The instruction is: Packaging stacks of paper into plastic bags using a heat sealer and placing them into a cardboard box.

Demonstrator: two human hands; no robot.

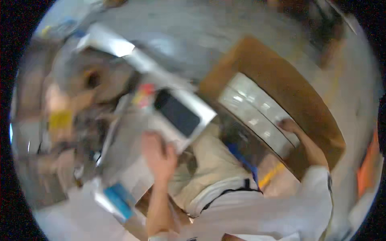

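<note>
the left hand was spread near a black pad; the right hand, grip unclear, was at white packs in a carton.

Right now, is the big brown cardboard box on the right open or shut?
Open: rows of pale, shiny packs show inside the brown box, with the right hand over them.
</note>
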